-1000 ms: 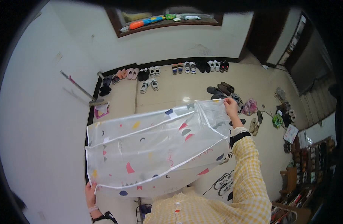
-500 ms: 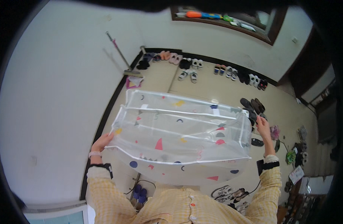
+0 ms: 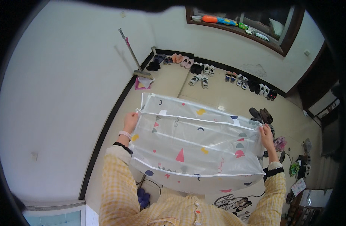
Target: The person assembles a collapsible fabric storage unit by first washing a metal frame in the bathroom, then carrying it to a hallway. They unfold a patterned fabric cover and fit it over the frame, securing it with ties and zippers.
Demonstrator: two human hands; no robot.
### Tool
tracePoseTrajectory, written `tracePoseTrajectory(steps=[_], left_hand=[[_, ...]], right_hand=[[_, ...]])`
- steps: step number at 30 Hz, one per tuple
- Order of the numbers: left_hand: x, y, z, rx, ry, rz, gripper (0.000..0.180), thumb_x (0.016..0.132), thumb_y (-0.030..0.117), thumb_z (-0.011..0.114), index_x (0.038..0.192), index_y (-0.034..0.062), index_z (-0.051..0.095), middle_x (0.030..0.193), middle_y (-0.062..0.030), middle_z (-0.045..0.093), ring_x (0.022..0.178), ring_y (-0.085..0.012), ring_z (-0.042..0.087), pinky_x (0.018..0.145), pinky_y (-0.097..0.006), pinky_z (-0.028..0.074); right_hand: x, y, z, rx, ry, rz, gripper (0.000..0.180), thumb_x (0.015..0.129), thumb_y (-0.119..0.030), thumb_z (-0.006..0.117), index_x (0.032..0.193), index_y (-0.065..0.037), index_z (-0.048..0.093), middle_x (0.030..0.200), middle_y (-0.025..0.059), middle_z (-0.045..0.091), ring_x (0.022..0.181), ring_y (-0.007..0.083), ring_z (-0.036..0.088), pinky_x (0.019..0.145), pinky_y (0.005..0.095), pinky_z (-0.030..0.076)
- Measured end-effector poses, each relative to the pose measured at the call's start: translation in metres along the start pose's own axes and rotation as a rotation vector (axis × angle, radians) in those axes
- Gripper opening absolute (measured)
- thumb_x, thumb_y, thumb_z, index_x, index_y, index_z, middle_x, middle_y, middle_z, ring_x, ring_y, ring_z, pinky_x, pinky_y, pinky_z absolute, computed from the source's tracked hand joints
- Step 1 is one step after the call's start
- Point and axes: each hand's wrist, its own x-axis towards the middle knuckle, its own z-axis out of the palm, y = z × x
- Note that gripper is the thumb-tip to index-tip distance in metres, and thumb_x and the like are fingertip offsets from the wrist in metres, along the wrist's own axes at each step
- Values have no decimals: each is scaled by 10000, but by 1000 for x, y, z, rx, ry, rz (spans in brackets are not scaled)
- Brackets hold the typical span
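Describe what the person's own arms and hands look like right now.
Both sleeves are yellow-and-white check with pale cuffs, and a black band sits near each cuff. The left hand is ungloved, with a pale pink wristband. The right hand is ungloved too; no pink band shows there.

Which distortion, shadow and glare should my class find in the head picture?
Head view, left: the black baseboard bows with fisheye distortion; head view, upper left: the slim grey-handled broom casts a faint shadow on the smooth white wall; head view, middle: bright glare near the far edge of the translucent patterned plastic cover.
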Motion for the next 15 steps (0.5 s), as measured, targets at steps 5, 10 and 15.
tracePoseTrajectory(steps=[5,10,15], left_hand=[[-2,25,-17,17,280,185,269,871,225,524,896,-19,635,725,-182,630,655,-301,614,618,-383,459],[29,57,6,119,371,417,287,896,245,483,920,1,634,795,-206,629,712,-376,601,642,-418,461],[43,31,56,185,196,280,303,911,262,454,902,17,632,840,-221,630,780,-374,616,690,-446,472]], right_hand=[[-8,10,-19,452,66,74,327,956,-314,476,946,-10,597,806,-44,538,760,59,449,693,206,380],[-5,31,3,427,40,142,329,965,-311,449,967,-10,583,819,-36,540,760,72,453,690,222,383],[-9,51,23,397,60,185,336,971,-287,437,1034,8,584,872,-15,566,826,111,486,765,250,404]])
